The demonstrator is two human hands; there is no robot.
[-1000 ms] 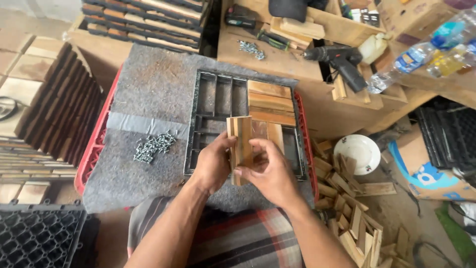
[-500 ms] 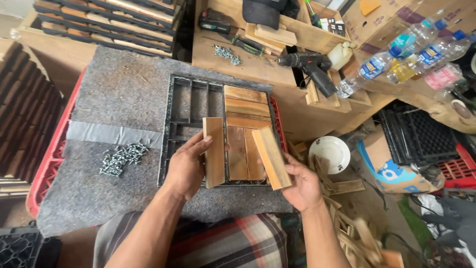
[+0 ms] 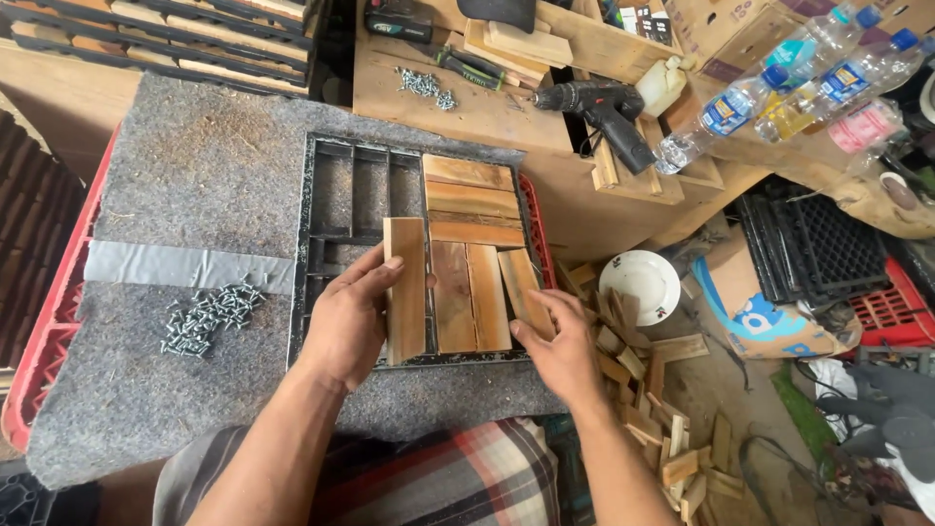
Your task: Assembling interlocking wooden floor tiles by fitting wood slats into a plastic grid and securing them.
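Gripping a pale wooden slat [image 3: 405, 288] along its left edge, the left hand [image 3: 346, 326] held it upright over the black plastic grid frame [image 3: 314, 263], thumb and fingers closed on the wood. At about three o'clock from it, the right hand [image 3: 557, 349] pressed another slat [image 3: 523, 290], tilted, down onto the frame's right rim, its fingers curled around that piece. Between the two lay upright slats [image 3: 470, 297] already seated, with crosswise slats [image 3: 469, 200] beyond at twelve o'clock. The frame rested on a grey felt mat [image 3: 205, 175], a heap of screws [image 3: 205, 318] at nine o'clock. Farther off stood a cordless drill [image 3: 599, 109] on the wooden bench [image 3: 458, 117]. The tilted slat looked likely to jam or sit crooked against its neighbour if pushed while skewed; the left slat, overhanging open cells, might slip through were the grip to loosen.
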